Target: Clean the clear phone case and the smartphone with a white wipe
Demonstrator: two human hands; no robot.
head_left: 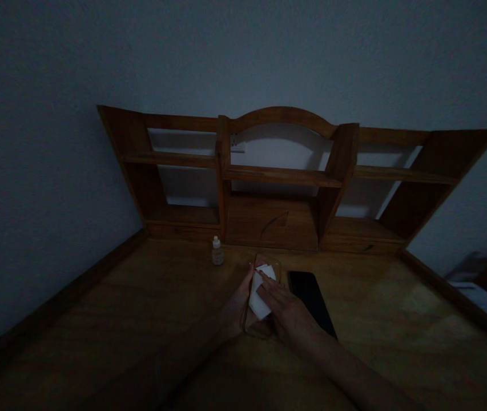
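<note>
A clear phone case is held over the wooden desk, tilted, with its far end pointing away from me. My left hand grips the case along its left side. Inside it lies a folded white cloth or tissue, which my right hand presses down with its fingers. A black phone rests on the desk just right of my right hand, partly hidden by my forearm. Behind and to the left of my hands, a small bottle with a white cap stands upright. The light is dim.
A wooden shelf unit with several compartments and small drawers stands along the desk's back edge, against the wall. Raised wooden edges border the desk left and right. Beyond the right edge lie a pale cloth-like item and dark items.
</note>
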